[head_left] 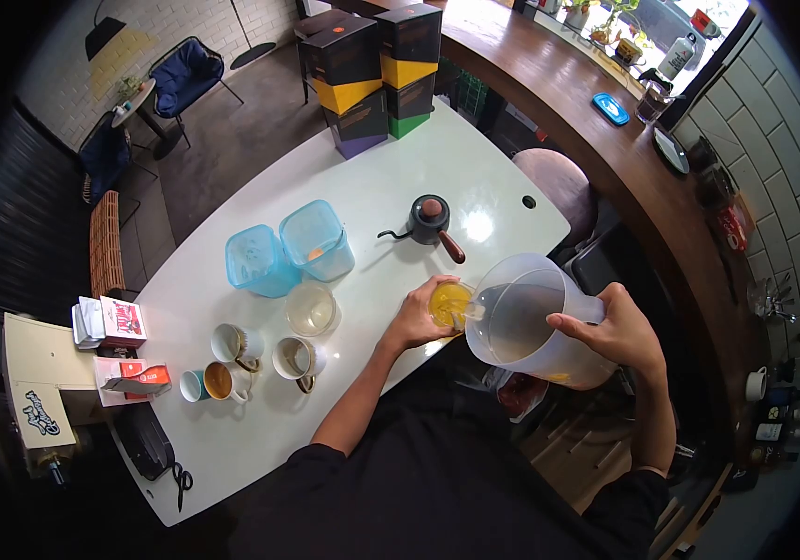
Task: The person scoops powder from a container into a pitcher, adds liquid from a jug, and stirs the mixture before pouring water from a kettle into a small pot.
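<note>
My left hand [412, 315] is closed around a cup [449, 305] with yellow inside, at the table's near right edge. A large translucent pitcher [516, 313] is tilted over that cup, its spout at the cup's mouth, and clear liquid seems to run from it. My right hand [617, 329] grips the pitcher by its handle. Just beyond them stands a small dark gooseneck kettle [428, 220] with a wooden knob and handle. Left of my left hand are a round translucent tub [312, 312] and a mug [297, 358].
Two light-blue plastic containers [279, 266] stand mid-table. Several cups, among them a brown-lined mug [219, 381], are grouped at the left. Scissors [182, 482] lie at the near left corner. Stacked dark boxes [344, 56] rise at the far edge; a wooden counter [549, 70] curves along the right.
</note>
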Demonstrator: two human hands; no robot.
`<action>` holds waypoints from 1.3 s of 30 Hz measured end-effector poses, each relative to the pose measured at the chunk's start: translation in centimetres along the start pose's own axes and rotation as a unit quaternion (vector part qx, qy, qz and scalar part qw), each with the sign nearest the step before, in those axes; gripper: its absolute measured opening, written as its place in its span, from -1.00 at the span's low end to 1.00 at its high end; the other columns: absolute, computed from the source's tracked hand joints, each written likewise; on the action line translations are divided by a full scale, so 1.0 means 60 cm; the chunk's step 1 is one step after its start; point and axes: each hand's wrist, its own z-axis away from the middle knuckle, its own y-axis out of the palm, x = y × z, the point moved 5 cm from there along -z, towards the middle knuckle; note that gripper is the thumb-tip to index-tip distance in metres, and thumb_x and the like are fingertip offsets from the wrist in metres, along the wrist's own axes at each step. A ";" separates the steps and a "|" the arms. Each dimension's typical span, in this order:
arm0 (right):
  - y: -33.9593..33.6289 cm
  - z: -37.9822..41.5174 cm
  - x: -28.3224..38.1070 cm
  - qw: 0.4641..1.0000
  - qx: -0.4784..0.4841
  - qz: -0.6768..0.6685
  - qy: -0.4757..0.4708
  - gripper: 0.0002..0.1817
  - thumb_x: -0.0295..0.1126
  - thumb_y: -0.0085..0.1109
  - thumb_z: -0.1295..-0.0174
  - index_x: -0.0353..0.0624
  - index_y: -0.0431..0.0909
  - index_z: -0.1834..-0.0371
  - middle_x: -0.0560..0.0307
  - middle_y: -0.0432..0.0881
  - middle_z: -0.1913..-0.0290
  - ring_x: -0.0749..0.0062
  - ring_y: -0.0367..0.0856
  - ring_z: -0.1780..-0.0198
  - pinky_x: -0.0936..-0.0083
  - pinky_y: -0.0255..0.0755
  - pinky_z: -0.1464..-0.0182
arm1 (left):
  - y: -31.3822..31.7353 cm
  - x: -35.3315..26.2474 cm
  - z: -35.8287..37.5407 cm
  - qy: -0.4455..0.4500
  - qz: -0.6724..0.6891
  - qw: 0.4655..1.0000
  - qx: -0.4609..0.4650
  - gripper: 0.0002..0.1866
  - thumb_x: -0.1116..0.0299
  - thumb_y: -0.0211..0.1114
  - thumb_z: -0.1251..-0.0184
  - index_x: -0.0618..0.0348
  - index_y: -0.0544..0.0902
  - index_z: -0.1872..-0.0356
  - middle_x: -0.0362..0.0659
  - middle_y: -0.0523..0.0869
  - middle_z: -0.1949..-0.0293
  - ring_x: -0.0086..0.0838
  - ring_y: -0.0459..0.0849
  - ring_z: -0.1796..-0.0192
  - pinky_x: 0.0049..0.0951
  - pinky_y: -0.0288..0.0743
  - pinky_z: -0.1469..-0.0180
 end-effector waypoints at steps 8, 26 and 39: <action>0.003 0.003 -0.001 1.000 0.001 -0.004 0.002 -0.26 0.18 0.55 0.01 -0.53 0.72 0.48 -0.10 0.73 0.57 0.25 0.78 0.52 0.39 0.63 0.39 | -0.001 -0.002 0.000 0.012 -0.012 1.000 -0.003 -0.19 0.24 0.68 0.20 0.10 0.51 -0.20 -0.03 0.73 -0.08 -0.13 0.74 -0.12 -0.24 0.59 -0.23; 0.020 0.007 -0.082 0.991 0.003 -0.103 0.089 -0.20 0.20 0.63 0.07 -0.44 0.51 0.31 0.04 0.59 0.34 0.44 0.62 0.28 0.44 0.56 0.23 | -0.005 -0.005 0.002 -0.003 0.016 1.000 0.006 -0.15 0.34 0.73 0.20 0.15 0.55 -0.25 -0.08 0.75 -0.08 -0.31 0.75 -0.12 -0.33 0.58 -0.26; 0.008 -0.024 -0.208 0.854 -0.281 -0.429 -0.086 -0.49 -0.24 0.41 -0.34 -0.05 0.37 0.73 0.46 0.33 0.70 0.81 0.14 0.68 0.63 -0.07 0.59 | -0.098 -0.004 0.039 -0.086 -0.011 0.991 -0.100 -0.17 0.30 0.76 0.18 0.26 0.58 -0.21 -0.08 0.73 -0.08 -0.41 0.71 -0.14 -0.35 0.56 -0.29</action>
